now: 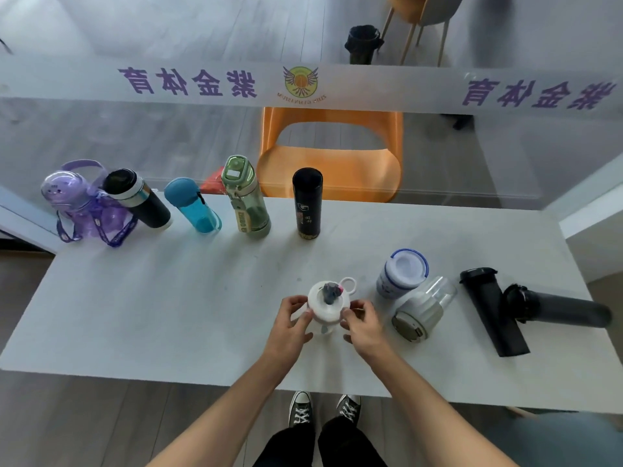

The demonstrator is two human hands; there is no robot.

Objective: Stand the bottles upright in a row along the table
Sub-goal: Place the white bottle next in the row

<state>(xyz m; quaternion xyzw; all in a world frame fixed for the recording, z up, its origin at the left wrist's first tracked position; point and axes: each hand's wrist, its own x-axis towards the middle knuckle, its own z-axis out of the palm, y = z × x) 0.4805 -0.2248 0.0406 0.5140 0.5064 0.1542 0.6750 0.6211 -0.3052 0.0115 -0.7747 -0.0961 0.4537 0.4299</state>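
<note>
Both hands grip a small white bottle (328, 306) with a grey figure on its lid; my left hand (292, 320) is on its left side, my right hand (362, 321) on its right. It stands upright near the table's front. Along the far edge stand a purple bottle (76, 205), a black-and-white flask (136, 198), a blue bottle (192, 205), a green bottle (246, 197) and a black flask (307, 202). To the right, a white-and-blue cup (401, 273) stands, while a clear bottle with a grey cap (423, 308) and two dark bottles (490, 311) (556, 308) lie flat.
The white table (168, 298) ends just behind the row. An orange chair (332, 156) stands beyond a glass wall with a frosted band. My shoes (323, 407) show below the table's near edge.
</note>
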